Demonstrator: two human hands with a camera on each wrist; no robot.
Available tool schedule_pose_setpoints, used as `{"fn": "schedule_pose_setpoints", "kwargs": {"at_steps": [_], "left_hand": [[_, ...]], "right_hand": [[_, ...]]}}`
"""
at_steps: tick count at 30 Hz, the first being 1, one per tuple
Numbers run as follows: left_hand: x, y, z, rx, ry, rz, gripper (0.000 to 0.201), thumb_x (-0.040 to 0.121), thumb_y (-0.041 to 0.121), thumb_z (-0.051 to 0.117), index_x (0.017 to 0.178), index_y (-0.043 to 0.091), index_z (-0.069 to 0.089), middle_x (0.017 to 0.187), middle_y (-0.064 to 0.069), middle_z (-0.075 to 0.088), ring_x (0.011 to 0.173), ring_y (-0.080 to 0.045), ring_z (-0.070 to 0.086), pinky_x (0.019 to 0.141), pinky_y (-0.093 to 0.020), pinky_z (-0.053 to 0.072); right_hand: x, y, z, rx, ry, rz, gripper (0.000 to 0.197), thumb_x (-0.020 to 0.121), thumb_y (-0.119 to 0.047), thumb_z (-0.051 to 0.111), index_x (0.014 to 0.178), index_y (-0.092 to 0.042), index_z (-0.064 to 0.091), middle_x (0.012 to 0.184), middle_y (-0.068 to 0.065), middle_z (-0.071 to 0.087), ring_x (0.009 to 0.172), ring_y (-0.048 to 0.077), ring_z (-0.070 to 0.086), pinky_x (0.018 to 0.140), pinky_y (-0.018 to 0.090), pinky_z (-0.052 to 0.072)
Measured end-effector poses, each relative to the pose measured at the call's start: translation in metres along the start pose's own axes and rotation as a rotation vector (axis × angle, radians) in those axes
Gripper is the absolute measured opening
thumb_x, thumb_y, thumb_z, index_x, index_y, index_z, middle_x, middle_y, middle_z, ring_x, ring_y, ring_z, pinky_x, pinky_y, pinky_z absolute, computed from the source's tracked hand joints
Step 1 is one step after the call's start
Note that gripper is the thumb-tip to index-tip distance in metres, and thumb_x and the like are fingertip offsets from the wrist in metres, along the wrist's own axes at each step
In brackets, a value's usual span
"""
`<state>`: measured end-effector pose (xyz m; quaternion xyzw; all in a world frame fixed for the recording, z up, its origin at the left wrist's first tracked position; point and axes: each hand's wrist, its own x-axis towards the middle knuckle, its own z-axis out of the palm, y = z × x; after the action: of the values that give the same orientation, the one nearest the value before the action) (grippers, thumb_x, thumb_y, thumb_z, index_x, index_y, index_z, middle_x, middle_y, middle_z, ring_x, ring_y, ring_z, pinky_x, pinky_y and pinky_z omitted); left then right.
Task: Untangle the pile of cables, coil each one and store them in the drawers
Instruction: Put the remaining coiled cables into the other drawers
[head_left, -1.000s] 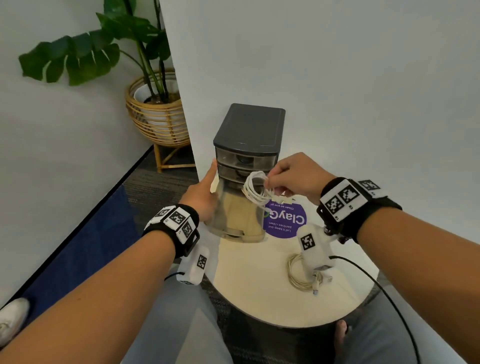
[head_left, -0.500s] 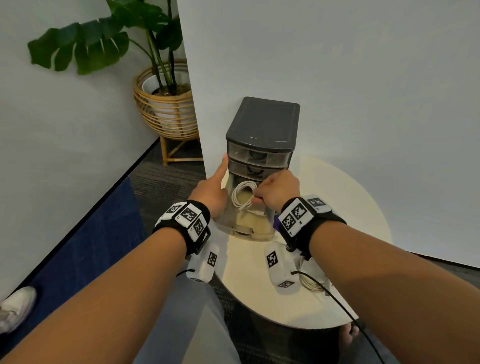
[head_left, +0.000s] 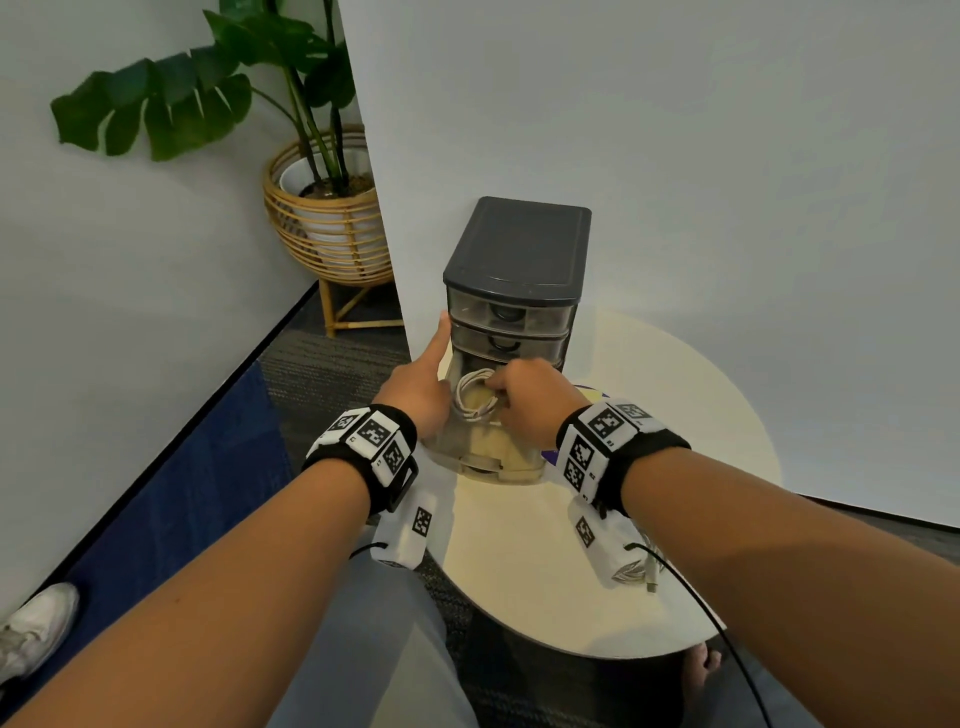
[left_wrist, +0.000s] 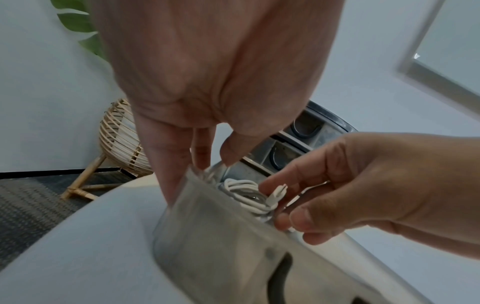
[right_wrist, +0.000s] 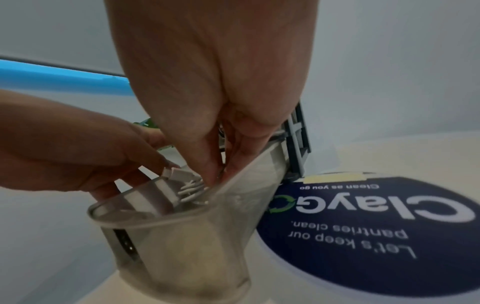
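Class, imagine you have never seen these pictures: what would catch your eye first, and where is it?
Most striking are the two hands meeting at the pulled-out bottom drawer of the small grey drawer unit on the round table. The right hand pinches a coiled white cable inside it, while the left hand steadies its side.

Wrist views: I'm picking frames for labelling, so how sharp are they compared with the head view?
Head view: evenly lit and crisp, with wide-angle bending at the edges. Left wrist view: the clear plastic open drawer is smeared, but the coiled white cable is readable. Right wrist view: soft throughout, with the round purple sticker slightly blurred.
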<state>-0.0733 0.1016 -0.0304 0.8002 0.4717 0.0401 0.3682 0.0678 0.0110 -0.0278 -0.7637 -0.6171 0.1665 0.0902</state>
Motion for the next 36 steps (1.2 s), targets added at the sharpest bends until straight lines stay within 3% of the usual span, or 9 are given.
{"fn": "schedule_pose_setpoints", "kwargs": {"at_steps": [4,8,14,18,22,26,30,33,36], "left_hand": [[-0.002,0.002,-0.001,0.004,0.002,-0.005,0.086,0.106,0.015,0.041,0.148,0.065,-0.014,0.134,-0.020,0.057,0.096,-0.031,0.066,0.091,-0.051,0.058],[-0.002,0.004,-0.001,0.011,-0.007,-0.017,0.088,0.105,0.013,0.044,0.149,0.063,-0.015,0.127,-0.021,0.061,0.098,-0.032,0.066,0.092,-0.051,0.057],[-0.007,0.007,0.002,0.073,0.002,-0.029,0.098,0.102,0.009,0.046,0.148,0.059,-0.025,0.109,-0.015,0.064,0.082,-0.028,0.067,0.080,-0.046,0.061],[-0.013,0.012,0.005,0.096,0.008,-0.048,0.101,0.099,0.006,0.046,0.150,0.054,-0.027,0.104,-0.016,0.065,0.080,-0.028,0.066,0.078,-0.045,0.060],[-0.019,0.017,0.009,0.139,0.017,-0.076,0.100,0.097,0.006,0.045,0.152,0.048,-0.027,0.104,-0.019,0.065,0.083,-0.032,0.066,0.083,-0.050,0.058],[-0.018,0.018,0.012,0.145,0.048,-0.118,0.096,0.097,0.008,0.047,0.158,0.038,-0.021,0.140,-0.026,0.055,0.105,-0.040,0.065,0.092,-0.053,0.056],[-0.015,0.017,0.012,0.143,0.044,-0.149,0.084,0.098,0.009,0.044,0.163,0.034,-0.004,0.149,-0.023,0.048,0.118,-0.041,0.060,0.099,-0.053,0.052],[-0.013,0.017,0.011,0.160,0.028,-0.138,0.077,0.099,0.009,0.041,0.163,0.037,0.007,0.152,-0.022,0.045,0.126,-0.042,0.055,0.104,-0.053,0.049],[-0.014,0.018,0.010,0.170,0.013,-0.099,0.072,0.100,0.011,0.037,0.160,0.042,0.014,0.155,-0.020,0.044,0.130,-0.042,0.053,0.105,-0.052,0.048]], "right_hand": [[0.000,-0.004,-0.001,-0.095,-0.044,-0.014,0.018,0.097,-0.006,0.059,0.114,-0.005,0.066,0.093,0.006,0.054,0.083,0.022,0.054,0.085,0.031,0.050],[-0.007,-0.004,-0.012,-0.029,-0.020,-0.062,0.024,0.095,-0.007,0.062,0.117,-0.013,0.069,0.104,0.006,0.068,0.092,0.024,0.065,0.086,0.034,0.055],[-0.038,0.023,-0.060,0.083,0.011,-0.026,0.013,0.094,-0.012,0.059,0.092,-0.014,0.072,0.090,0.002,0.068,0.080,0.017,0.064,0.065,0.018,0.046],[-0.065,0.048,-0.078,0.089,-0.341,0.124,0.005,0.089,-0.017,0.069,0.090,-0.013,0.071,0.083,0.008,0.075,0.076,0.022,0.073,0.060,0.023,0.056],[-0.088,0.064,-0.061,-0.023,-0.644,0.148,0.039,0.077,-0.028,0.087,0.109,-0.019,0.067,0.101,0.007,0.072,0.086,0.023,0.073,0.067,0.029,0.062],[-0.103,0.063,-0.042,-0.241,-0.605,0.079,0.034,0.080,-0.030,0.084,0.105,-0.016,0.066,0.091,-0.001,0.072,0.063,0.008,0.060,0.055,0.019,0.045],[-0.104,0.063,-0.035,-0.282,-0.533,0.066,0.015,0.084,-0.017,0.076,0.093,-0.017,0.064,0.075,-0.005,0.061,0.055,0.003,0.049,0.050,0.015,0.039],[-0.100,0.069,-0.039,-0.215,-0.455,0.089,0.011,0.086,-0.020,0.074,0.092,-0.015,0.066,0.082,-0.001,0.068,0.055,0.004,0.054,0.054,0.016,0.045],[-0.089,0.076,-0.052,0.055,-0.303,0.150,0.010,0.085,-0.018,0.076,0.085,-0.013,0.067,0.075,-0.001,0.071,0.049,0.003,0.063,0.052,0.018,0.050]]}}
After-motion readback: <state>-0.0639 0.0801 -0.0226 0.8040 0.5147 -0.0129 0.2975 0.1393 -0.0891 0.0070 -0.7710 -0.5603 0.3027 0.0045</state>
